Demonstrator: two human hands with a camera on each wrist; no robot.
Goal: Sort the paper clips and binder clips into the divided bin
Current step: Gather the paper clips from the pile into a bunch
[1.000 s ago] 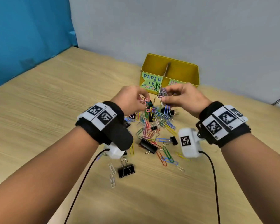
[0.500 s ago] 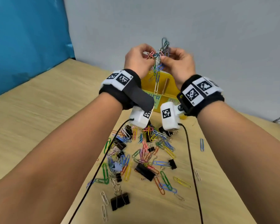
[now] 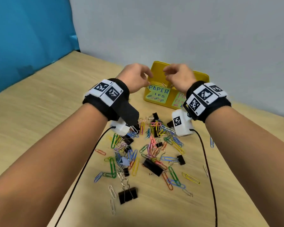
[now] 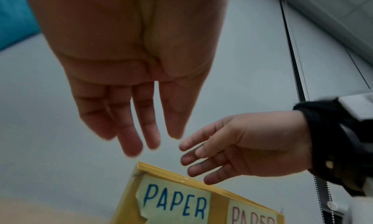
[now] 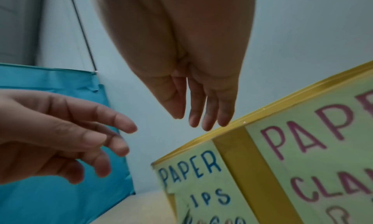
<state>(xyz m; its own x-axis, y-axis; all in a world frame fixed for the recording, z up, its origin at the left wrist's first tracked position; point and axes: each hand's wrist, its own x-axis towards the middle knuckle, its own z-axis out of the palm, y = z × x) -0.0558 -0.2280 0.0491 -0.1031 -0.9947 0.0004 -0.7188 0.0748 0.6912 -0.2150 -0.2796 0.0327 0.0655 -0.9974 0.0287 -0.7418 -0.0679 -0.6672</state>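
A yellow divided bin (image 3: pixel 202 77) stands at the table's far side, its left front label reading PAPER (image 3: pixel 158 92). Both hands hover over its left compartment. My left hand (image 3: pixel 138 76) has relaxed, straight fingers (image 4: pixel 131 131) and holds nothing. My right hand (image 3: pixel 177 74) is likewise empty, its fingers (image 5: pixel 203 115) hanging loose above the bin rim (image 5: pixel 232 128). A few clips (image 3: pixel 163 84) show inside the left compartment. A heap of coloured paper clips (image 3: pixel 152 145) and black binder clips (image 3: pixel 152 167) lies on the table below my wrists.
A large binder clip (image 3: pixel 127 194) and silver paper clips (image 3: pixel 112 191) lie nearest me. A grey wall rises behind the bin, a blue panel (image 3: pixel 31 30) at the left. Black cables (image 3: pixel 208 169) run from both wrist cameras across the wooden table (image 3: pixel 39 120).
Both hands lifted a tangled bunch of paper clips from the pile, carried it above the bin and let go. The hands now hang empty over the left compartment.
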